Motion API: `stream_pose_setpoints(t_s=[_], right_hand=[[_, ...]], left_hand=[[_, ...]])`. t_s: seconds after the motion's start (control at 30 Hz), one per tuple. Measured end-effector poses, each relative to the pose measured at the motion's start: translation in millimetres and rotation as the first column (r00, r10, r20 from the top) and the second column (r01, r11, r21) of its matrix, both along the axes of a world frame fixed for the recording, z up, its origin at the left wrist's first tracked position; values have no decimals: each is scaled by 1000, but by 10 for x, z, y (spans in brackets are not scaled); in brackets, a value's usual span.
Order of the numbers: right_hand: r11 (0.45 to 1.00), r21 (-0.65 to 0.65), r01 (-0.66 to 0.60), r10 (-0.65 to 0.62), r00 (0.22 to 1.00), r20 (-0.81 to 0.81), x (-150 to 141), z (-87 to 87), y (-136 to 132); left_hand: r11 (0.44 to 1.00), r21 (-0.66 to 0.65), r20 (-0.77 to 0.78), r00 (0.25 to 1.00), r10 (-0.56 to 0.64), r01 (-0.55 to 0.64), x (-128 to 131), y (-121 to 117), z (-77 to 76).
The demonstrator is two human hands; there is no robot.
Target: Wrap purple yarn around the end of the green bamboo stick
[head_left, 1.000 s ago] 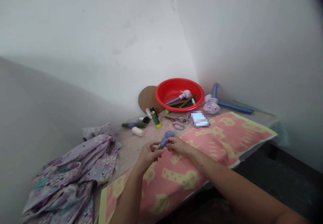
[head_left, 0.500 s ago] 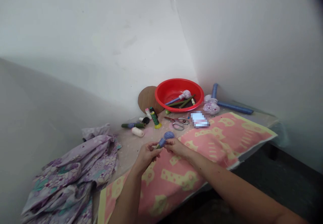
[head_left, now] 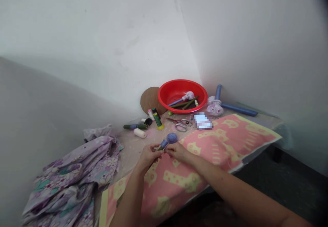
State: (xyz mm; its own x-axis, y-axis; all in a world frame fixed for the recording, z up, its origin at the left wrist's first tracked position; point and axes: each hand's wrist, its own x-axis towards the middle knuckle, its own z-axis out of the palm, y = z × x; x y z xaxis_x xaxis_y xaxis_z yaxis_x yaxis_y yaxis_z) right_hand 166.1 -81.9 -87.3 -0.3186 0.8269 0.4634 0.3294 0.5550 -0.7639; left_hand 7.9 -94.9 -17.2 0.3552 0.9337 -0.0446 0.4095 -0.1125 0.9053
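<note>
A small stick with a round blue cloth-wrapped head is held between both hands above the pink and yellow towel. My left hand pinches the green lower end of the stick. My right hand pinches it just below the blue head. Both hands are closed on it.
A red basin with more wrapped sticks stands at the back by the wall corner. Scissors, thread spools and a white spool lie behind the hands. Crumpled purple floral cloth lies at left. Blue sticks lie at right.
The hands have shifted slightly and the blue head has turned a little; otherwise nothing moved.
</note>
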Motion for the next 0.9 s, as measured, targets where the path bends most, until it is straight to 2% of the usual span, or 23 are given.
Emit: stream_pose_setpoints(t_s=[0.17, 0.53, 0.67, 0.8, 0.9], right_hand=[[995, 73, 61, -69, 992, 105, 28, 52, -56], [977, 171, 124, -164, 956, 242, 54, 135, -146], [965, 241, 107, -167, 955, 247, 47, 131, -157], [942, 306, 138, -214, 949, 232, 51, 139, -177], [932, 317, 173, -255, 938, 236, 52, 147, -185]], left_hand=[[1000, 19, 3, 1000, 0, 0, -12, 29, -61], [995, 76, -98, 993, 69, -62, 64, -17, -46], [990, 124, -193, 977, 84, -61, 57, -6, -66], [978, 187, -362, 920, 153, -89, 30, 18, -105], [970, 215, -426, 883, 197, -113, 5, 34, -124]])
